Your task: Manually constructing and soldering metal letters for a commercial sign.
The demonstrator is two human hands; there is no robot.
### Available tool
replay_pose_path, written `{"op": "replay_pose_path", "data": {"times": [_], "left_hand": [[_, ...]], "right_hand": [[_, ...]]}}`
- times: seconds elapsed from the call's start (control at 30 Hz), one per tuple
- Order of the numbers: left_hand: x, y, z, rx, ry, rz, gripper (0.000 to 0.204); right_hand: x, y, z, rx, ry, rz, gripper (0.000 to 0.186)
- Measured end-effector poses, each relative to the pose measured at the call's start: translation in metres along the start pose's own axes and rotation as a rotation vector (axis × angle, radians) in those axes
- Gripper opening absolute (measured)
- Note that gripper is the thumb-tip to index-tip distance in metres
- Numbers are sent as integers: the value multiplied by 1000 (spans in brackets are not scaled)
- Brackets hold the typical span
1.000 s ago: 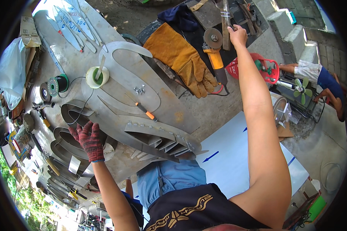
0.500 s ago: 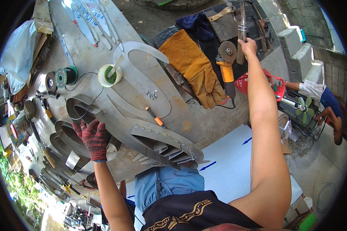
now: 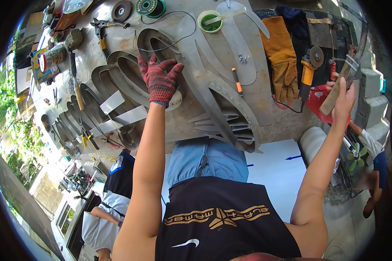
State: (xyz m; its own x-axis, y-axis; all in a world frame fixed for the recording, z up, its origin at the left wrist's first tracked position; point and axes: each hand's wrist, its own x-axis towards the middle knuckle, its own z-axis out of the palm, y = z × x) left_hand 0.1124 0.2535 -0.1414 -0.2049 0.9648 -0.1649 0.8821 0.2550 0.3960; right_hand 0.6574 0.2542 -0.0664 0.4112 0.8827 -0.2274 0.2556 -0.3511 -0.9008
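Observation:
My left hand, in a red and black knit glove, has its fingers spread over the curved metal strip shapes on the table. Bare and closed, my right hand grips a wooden-handled tool bound with pale wire near its top; its exact kind is unclear. To the left of that hand lies an angle grinder with a yellow body. A curved metal frame with inner ribs rests at the table's near edge. Beyond it is an orange and black pen-like tool.
Yellow leather gloves lie left of the grinder. A pot of green paste, a wire spool and pliers occupy the far side. Small screws sit on sheet metal. Other people are at the right and lower left.
My right hand has come nearer to me with the wooden-handled tool, past the grinder. The whole view has swung left, and my left hand stays over the metal strips.

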Motion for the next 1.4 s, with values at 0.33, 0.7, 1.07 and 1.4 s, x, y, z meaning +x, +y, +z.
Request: {"op": "replay_pose_path", "data": {"times": [0.33,0.7,1.07,1.4], "left_hand": [[2,8,-9,-3,-81,32,39],[1,3,-2,2,33,57,42],[0,4,-3,-2,8,31,41],[2,0,2,3,18,58,42]], "right_hand": [[-266,-84,166,-86,-435,398,35],[-288,-58,235,-269,-435,203,34],[-297,-52,246,-240,-422,236,34],[-303,-44,251,-216,-426,251,36]]}}
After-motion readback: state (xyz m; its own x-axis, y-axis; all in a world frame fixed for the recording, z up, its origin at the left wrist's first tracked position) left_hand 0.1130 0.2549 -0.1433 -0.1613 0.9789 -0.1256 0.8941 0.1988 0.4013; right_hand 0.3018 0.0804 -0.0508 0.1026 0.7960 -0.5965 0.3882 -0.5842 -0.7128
